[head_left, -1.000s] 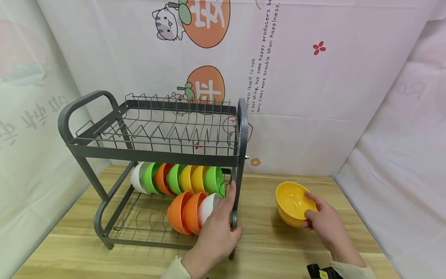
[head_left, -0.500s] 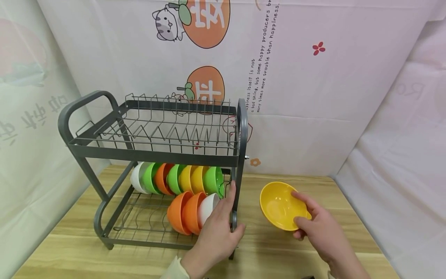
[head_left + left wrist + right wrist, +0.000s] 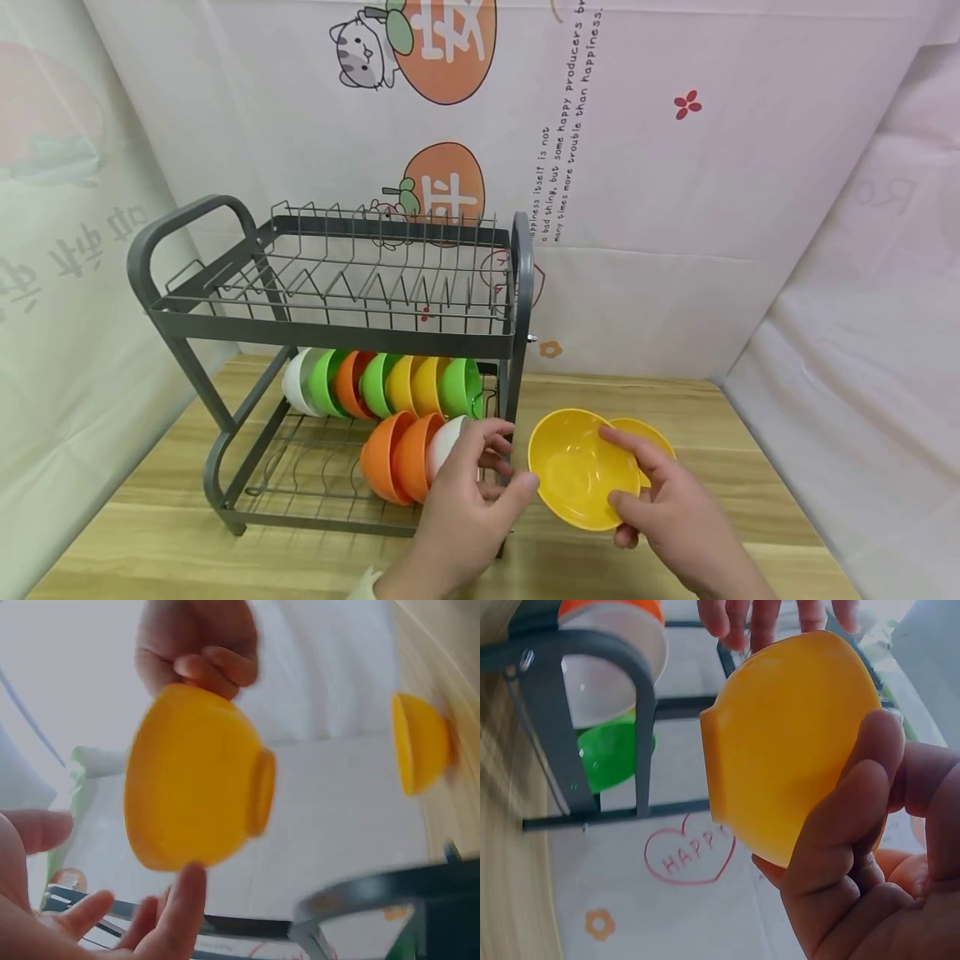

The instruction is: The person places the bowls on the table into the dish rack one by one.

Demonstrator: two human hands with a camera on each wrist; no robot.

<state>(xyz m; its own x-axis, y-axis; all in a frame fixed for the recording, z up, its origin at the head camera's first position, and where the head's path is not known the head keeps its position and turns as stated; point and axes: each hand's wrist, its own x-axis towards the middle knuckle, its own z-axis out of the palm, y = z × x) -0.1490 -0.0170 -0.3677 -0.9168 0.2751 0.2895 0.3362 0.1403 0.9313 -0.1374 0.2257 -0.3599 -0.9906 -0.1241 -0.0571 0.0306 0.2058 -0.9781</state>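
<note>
My right hand pinches a yellow bowl by its right rim, thumb inside and fingers beneath. The bowl is raised off the table and tilted, its mouth toward the head camera. Close to its left edge is my left hand, fingers spread and loosely bent, holding nothing. In the left wrist view a fingertip overlaps the held bowl's edge; whether it touches, I cannot tell. Behind the held bowl a second yellow bowl stands on the table, partly hidden.
A dark two-tier dish rack stands left. On its lower tier, a back row has white, green, orange and yellow bowls on edge. In front are two orange bowls and a white bowl, partly covered by my left hand.
My right hand has lifted the yellow bowl away from the other one and moved it left. My left hand has come off the rack's right post, its fingers bending toward the bowl.
</note>
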